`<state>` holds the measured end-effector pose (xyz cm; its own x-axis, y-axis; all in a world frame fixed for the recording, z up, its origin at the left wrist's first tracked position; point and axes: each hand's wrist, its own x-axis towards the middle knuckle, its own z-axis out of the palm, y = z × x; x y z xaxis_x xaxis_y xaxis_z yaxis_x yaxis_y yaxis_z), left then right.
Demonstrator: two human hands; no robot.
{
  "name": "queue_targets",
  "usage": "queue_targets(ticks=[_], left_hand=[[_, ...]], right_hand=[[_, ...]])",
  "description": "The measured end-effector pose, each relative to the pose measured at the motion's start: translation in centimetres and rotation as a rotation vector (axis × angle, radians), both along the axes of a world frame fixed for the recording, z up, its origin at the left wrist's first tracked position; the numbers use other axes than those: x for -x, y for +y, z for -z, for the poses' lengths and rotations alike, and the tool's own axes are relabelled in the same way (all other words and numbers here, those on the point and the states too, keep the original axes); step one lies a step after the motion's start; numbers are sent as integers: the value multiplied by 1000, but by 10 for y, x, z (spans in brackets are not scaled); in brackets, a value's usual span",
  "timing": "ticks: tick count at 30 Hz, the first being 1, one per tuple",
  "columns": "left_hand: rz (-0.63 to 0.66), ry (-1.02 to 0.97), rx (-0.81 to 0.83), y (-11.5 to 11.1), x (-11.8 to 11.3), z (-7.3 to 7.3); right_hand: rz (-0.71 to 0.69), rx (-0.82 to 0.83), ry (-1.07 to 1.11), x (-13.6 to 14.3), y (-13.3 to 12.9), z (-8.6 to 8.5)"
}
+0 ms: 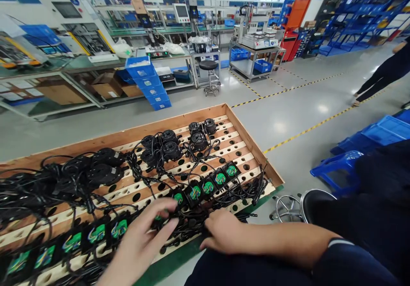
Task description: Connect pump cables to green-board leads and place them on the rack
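Observation:
Before me is a wooden tray [246, 143] with a slatted, holed floor. A slanting row of black housings with green circuit boards [195, 192] and coloured wires runs along its near side. My left hand [139, 241], blurred by motion, is over this row with thumb and fingers apart, close to one small green board [178, 198]. At the near edge my right hand [224, 230] has its fingers curled down at a bundle of black cables [188, 228]; its fingertips are hidden. More coiled black cables [238, 192] lie just beyond it.
Round black fan-like units [171, 150] and larger black units [104, 172] with tangled cords occupy the tray's far side. On the right are a round stool [317, 204] and a blue plastic stool [336, 170]. Stacked blue bins [150, 85] stand beyond; a person [384, 74] is at far right.

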<state>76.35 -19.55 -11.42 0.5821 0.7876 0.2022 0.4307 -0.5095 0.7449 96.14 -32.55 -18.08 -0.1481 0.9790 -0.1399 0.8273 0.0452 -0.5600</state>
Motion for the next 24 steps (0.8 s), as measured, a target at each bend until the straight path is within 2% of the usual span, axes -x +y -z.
queue_targets(ticks=[3,5,7,10,13,15,18,21,24], left_hand=[[145,340,-158,30,-45,50],[239,596,-114,44,-64,78],[317,726,-41,52,-72,95],[353,727,-59,55,-73,105],[326,727,-165,56,-75,103],[302,704,-222,57,-79,95],[272,607,-242,59,-90,70],[261,500,-310,59,-106,40],[256,386,-384,62,-130,19]], right_hand=[[31,314,-286,-16,9,18],[17,396,-303,-21,14,32],[-28,370,-311,-23,16,46],[-91,187,-309,-24,8,56],[-105,-12,-238,-31,-4,52],[-86,-48,-149,-39,-11,47],[-40,82,101,-52,-14,42],[111,177,374,-66,-14,35],[246,162,528,-85,-14,8]])
